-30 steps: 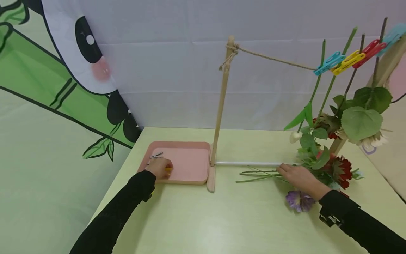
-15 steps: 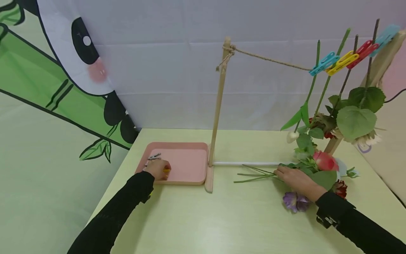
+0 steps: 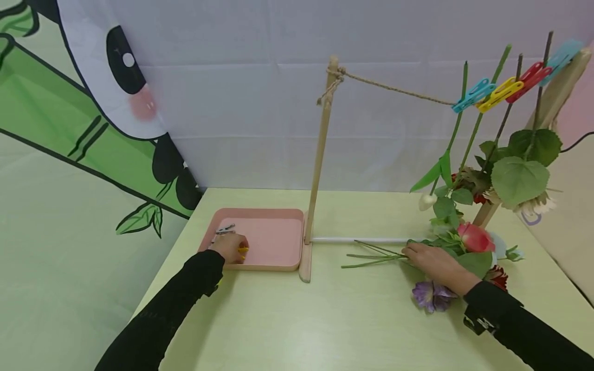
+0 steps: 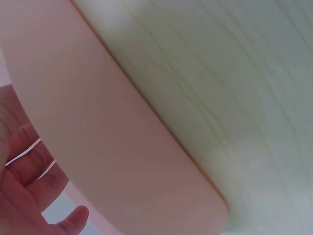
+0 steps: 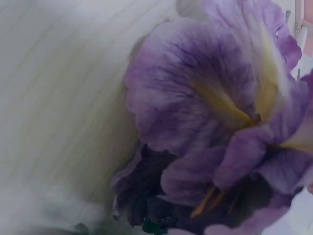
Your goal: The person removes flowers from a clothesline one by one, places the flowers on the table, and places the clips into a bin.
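Note:
My left hand (image 3: 231,248) is inside the pink tray (image 3: 274,234), fingers curled about a small yellow clothespin (image 3: 243,251) that is mostly covered. In the left wrist view, the tray wall hides part of the fingers (image 4: 36,164). On the right, my right hand (image 3: 433,263) pinches thin green stems (image 3: 371,260) of artificial flowers over the table. Around that hand lie a pinkish-red rose (image 3: 476,237), a dark red flower (image 3: 497,277) and a purple flower (image 3: 432,297). The purple bloom (image 5: 200,93) fills much of the right wrist view, where the hand is largely out of sight.
A wooden post (image 3: 321,154) carries a twine line (image 3: 394,88) toward a second post at the right. Blue, yellow and red clothespins (image 3: 500,96) hold several flowers hanging head down. A white rod (image 3: 357,240) crosses low behind the stems. Silvery clips (image 3: 226,229) lie in the tray.
By the right hand, the flowers have shifted: the pinkish-red rose has come into view and the dark red flower sits lower. The stem ends have spread slightly. The left hand has barely moved.

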A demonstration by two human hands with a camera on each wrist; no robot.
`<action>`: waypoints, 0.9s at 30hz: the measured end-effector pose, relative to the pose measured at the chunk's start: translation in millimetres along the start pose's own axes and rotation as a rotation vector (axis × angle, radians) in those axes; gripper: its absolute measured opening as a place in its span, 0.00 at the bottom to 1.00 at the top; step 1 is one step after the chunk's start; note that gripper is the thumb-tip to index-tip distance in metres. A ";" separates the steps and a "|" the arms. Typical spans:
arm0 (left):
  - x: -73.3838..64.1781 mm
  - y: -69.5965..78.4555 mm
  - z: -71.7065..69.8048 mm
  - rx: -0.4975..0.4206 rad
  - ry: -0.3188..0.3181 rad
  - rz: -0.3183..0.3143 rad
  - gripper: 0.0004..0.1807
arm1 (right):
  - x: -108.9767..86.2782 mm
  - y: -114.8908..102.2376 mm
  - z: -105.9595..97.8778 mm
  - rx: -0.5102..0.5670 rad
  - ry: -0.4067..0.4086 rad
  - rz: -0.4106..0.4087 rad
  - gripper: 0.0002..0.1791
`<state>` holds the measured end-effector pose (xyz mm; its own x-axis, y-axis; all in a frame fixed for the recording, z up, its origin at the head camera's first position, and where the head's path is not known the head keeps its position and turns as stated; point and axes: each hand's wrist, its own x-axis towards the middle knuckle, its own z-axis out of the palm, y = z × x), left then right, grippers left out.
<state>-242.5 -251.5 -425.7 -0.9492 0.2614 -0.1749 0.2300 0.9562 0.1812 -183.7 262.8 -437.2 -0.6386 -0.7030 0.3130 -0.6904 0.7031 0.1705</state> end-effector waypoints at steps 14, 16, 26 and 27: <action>-2.8 18.4 -78.3 -0.027 0.203 0.122 0.16 | 0.3 6.9 -29.8 -0.055 0.327 -0.040 0.29; -5.7 32.1 -111.0 -0.024 0.270 0.145 0.15 | 2.5 10.4 -37.6 -0.068 0.384 -0.030 0.33; -36.8 147.5 -271.9 -0.040 0.827 0.357 0.15 | 11.5 39.3 -75.4 -0.017 0.615 0.032 0.16; -38.5 162.0 -283.6 -0.037 0.851 0.383 0.16 | 12.1 42.3 -79.0 -0.015 0.629 0.042 0.13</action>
<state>-229.6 -144.1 -115.1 -0.6514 0.3593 0.6683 0.5663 0.8164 0.1130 -193.7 292.6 -352.4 -0.3397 -0.4809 0.8083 -0.6614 0.7332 0.1583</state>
